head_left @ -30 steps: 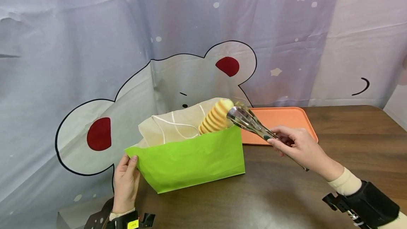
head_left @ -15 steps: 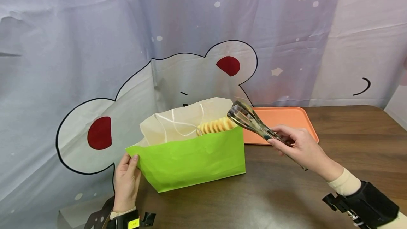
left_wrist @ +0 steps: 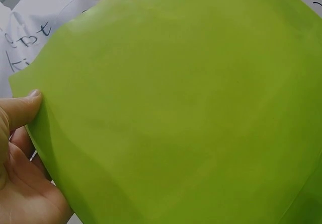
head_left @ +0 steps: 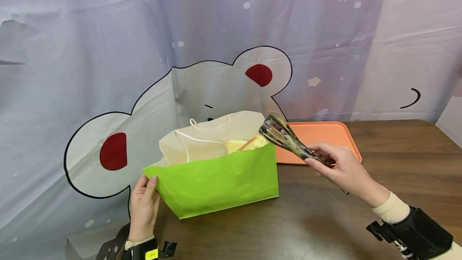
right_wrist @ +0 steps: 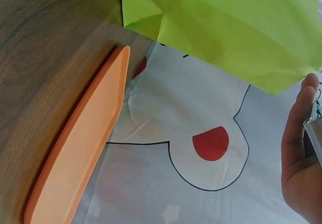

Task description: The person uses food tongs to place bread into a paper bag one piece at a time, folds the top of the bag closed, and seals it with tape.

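Observation:
A green paper bag [head_left: 216, 187] with a cream inside and white cord handles stands on the table, its mouth spread. My left hand [head_left: 143, 208] pinches the bag's left top corner between thumb and fingers; the left wrist view shows the thumb [left_wrist: 25, 108] on the green paper. In my right hand [head_left: 339, 165] I hold metal tongs [head_left: 288, 137], their heads apart with nothing between them, by the bag's right rim. Just inside that rim shows part of a yellow bread [head_left: 247, 143]; its lower part is hidden by the bag's front.
An orange tray [head_left: 321, 133] lies behind and right of the bag on the brown wooden table [head_left: 404, 155]. Behind the table hangs a printed cloth [head_left: 216, 19] with a bear drawing.
The ridged bread tipped from the tongs, dropped into the bag and turned over, so less of it shows. The tongs spread apart. Both hands stayed nearly in place.

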Demonstrator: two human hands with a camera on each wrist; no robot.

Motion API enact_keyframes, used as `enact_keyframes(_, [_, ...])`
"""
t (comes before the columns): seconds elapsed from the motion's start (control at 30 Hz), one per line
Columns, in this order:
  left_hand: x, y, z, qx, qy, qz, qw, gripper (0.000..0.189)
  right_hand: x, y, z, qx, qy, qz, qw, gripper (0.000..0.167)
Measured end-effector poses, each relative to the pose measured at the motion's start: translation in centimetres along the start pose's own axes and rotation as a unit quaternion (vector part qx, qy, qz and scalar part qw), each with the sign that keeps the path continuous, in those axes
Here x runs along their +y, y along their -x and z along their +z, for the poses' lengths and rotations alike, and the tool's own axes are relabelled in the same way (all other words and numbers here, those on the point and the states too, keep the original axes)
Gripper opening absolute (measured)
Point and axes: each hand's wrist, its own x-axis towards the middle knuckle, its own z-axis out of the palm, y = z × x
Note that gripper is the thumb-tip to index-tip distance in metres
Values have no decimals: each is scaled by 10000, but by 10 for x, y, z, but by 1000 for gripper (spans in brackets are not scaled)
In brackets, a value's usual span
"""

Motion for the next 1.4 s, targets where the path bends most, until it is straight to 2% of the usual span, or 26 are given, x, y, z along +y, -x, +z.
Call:
enact_keyframes(0.23, [0,0,0,1,-2,19,10000,26,1,1,-1,42,105,5,9999,29])
enact_keyframes(0.63, [-1,0,0,51,-34,50,10000,26,10,8,-4,208,139,583,9980,22])
enact_keyframes(0.9, [-1,-1,0,176,-129,-21,9998,25,17,14,-8,312,354,858,9952,19])
enact_keyframes(1.23, [-1,-1,-1,156,-59,-39,9999,24,31,27,-13,201,812,1500,9851,7])
enact_keyframes(1.4, [-1,0,-1,178,-44,20,9998,24,37,35,-16,5,1064,1971,9746,15])
